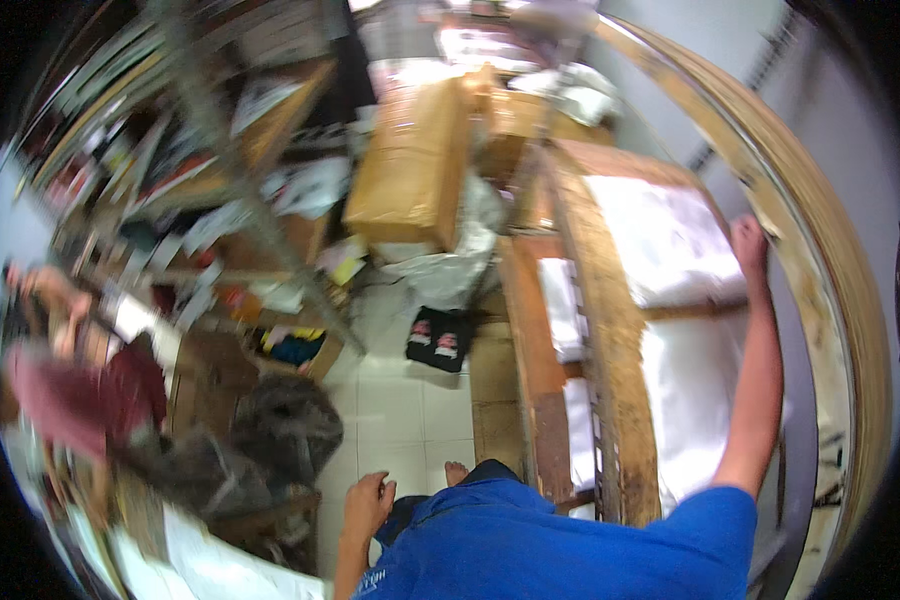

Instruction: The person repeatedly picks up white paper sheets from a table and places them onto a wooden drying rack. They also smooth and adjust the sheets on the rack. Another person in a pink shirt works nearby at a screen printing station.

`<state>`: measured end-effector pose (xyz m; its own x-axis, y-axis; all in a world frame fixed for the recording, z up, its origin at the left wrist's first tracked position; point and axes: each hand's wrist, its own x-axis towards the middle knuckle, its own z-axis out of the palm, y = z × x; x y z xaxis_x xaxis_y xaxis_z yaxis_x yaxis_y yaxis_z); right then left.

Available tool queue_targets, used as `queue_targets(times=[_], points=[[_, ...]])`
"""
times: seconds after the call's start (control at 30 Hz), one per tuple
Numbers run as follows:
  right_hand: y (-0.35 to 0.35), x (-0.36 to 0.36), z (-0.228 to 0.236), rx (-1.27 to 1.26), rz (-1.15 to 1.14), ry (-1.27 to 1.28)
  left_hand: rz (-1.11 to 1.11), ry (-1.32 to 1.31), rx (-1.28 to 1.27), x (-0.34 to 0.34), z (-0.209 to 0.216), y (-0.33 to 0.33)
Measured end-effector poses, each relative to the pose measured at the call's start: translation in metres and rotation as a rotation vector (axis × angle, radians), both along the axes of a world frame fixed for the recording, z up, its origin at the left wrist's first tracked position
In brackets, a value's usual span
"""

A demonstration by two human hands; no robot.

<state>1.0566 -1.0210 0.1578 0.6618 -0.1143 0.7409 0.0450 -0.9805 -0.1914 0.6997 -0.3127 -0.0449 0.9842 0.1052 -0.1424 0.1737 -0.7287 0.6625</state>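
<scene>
My right arm reaches out along the wooden rack [622,400] on my right. At its end my right hand [749,242] is curled closed by the far right corner of a white stack [663,240], close to a long wooden board edge; what lies inside the fingers is hidden. A second white stack [692,400] lies nearer, beside my forearm. My left hand [370,500] hangs low beside my body with nothing in it, its fingers loosely apart. Below the rack's top, white material [562,310] also shows on a lower level.
On the tiled floor [390,400] ahead lies a folded black cloth [438,338] with a pink-and-white print. Large taped cartons [410,160] stand beyond it. Cluttered shelves [270,130] and a dark plastic bag [288,425] line the left. A person in a red top [90,395] is at far left.
</scene>
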Motion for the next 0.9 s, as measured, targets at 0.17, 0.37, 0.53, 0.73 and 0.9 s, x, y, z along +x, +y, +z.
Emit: queue_targets(times=[0.17, 0.37, 0.53, 0.73, 0.9], points=[[0.1, 0.009, 0.048, 0.221, 0.405, 0.418, -0.024, -0.115, 0.06, -0.021, -0.002, 0.025], [0.32, 0.046, 0.084, 0.0, 0.763, 0.464, 0.23, -0.214, 0.023, -0.08, 0.008, 0.066], [0.527, 0.005, 0.08, -0.069, 1.236, 0.591, 0.628, -0.314, 0.078, -0.147, 0.017, 0.105], [0.72, -0.083, -0.026, -0.128, 1.458, 0.773, 1.063, -0.331, 0.333, -0.256, 0.014, 0.155], [0.782, -0.185, -0.194, 0.376, 1.206, 1.322, 1.374, -0.139, 0.638, -0.327, 0.002, 0.17]])
